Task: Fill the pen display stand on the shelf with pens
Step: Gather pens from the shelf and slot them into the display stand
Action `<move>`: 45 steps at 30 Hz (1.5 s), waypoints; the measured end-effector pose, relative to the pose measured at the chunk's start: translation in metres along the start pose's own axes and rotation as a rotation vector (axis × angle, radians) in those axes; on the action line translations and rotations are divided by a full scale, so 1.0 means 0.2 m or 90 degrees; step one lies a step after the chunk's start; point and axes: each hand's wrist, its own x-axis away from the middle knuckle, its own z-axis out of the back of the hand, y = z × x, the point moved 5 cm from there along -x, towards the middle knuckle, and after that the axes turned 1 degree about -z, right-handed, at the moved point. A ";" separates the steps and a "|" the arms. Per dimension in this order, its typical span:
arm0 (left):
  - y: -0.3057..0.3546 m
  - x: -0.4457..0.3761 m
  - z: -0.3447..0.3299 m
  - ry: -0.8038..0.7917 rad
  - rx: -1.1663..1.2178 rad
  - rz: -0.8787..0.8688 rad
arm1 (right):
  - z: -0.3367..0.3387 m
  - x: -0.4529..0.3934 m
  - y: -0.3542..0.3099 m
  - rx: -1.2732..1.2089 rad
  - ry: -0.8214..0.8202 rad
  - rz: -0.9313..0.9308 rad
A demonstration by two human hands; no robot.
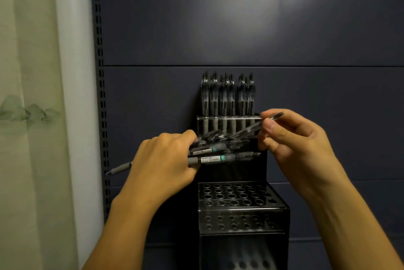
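Taking the pen stand (240, 206) as the landmark: the left hand (161, 160), just left of its middle tier, is curled round a bundle of pens (218, 151) lying nearly level, tips pointing left. From that bundle a single pen (258, 126) slants up to the right hand (293, 138), which pinches its upper end between thumb and fingers, in front of the stand's filled top row (228, 97). The right hand is nearer; the empty holes lie below both hands, so the pen's long axis must probably swing upright.
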 end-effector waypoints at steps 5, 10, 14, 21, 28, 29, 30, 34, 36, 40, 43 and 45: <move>-0.05 0.01 0.01 -0.019 -0.005 0.004 | 0.06 -0.02 -0.01 -0.132 0.056 -0.023; -0.05 0.01 0.00 -0.063 -0.002 -0.003 | 0.09 -0.02 -0.05 -0.146 0.127 0.019; -0.02 0.00 -0.02 -0.097 0.015 -0.022 | 0.09 -0.11 -0.16 -0.108 0.160 0.080; -0.01 -0.01 -0.06 -0.111 0.037 -0.027 | -0.01 -0.41 -0.32 0.054 0.135 0.141; -0.03 -0.01 -0.07 -0.115 0.054 -0.018 | -0.14 -0.60 -0.31 0.268 0.074 0.122; -0.03 0.00 -0.07 -0.115 0.054 -0.017 | -0.15 -0.61 -0.31 0.289 0.061 0.115; -0.04 0.00 -0.07 -0.113 0.053 -0.015 | -0.16 -0.61 -0.30 0.307 0.049 0.108; -0.07 0.00 -0.06 -0.105 0.058 -0.005 | -0.17 -0.63 -0.27 0.331 0.031 0.091; -0.08 0.00 -0.05 -0.102 0.059 -0.002 | -0.17 -0.64 -0.27 0.328 0.033 0.083; -0.08 0.00 -0.06 -0.104 0.062 -0.001 | -0.19 -0.64 -0.28 0.339 0.026 0.068; -0.08 0.00 -0.07 -0.112 0.062 0.003 | -0.20 -0.63 -0.29 0.343 0.017 0.063; -0.07 0.00 -0.07 -0.118 0.065 0.003 | -0.20 -0.63 -0.29 0.348 0.011 0.061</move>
